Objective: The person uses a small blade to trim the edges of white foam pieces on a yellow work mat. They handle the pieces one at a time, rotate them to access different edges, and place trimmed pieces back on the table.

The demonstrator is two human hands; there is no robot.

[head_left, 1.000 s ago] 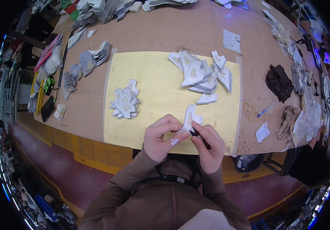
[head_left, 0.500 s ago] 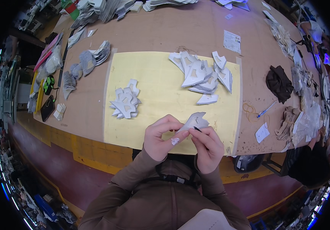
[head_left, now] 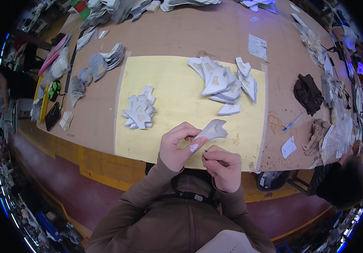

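Note:
My left hand [head_left: 179, 145] is closed on a grey-white cut piece [head_left: 216, 130] with a notched end and a cutout in it. The piece's lower end is under my thumb and fingers. A crinkled white bit sits on that thumb. Just below and to the right, my right hand [head_left: 223, 166] is closed in a pinch, apart from the piece. From its fingertips pokes a small dark pointed thing [head_left: 206, 151], mostly hidden. Beyond my hands lie a pile of similar pieces [head_left: 219, 82], a single piece [head_left: 230, 109] and a smaller pile [head_left: 139, 110] to the left.
Yellow sheet [head_left: 173, 76] is taped to the brown-covered table. Left lie stacked grey pieces [head_left: 98, 65], a phone [head_left: 53, 116] and a green-black device [head_left: 55, 90]. Right lie dark cloth [head_left: 308, 95], a pen [head_left: 293, 121] and a paper tag [head_left: 288, 146]. Other people are at the sides.
My right hand has drawn down and away from the piece with the dark pointed thing. The piece now shows more fully in my left hand.

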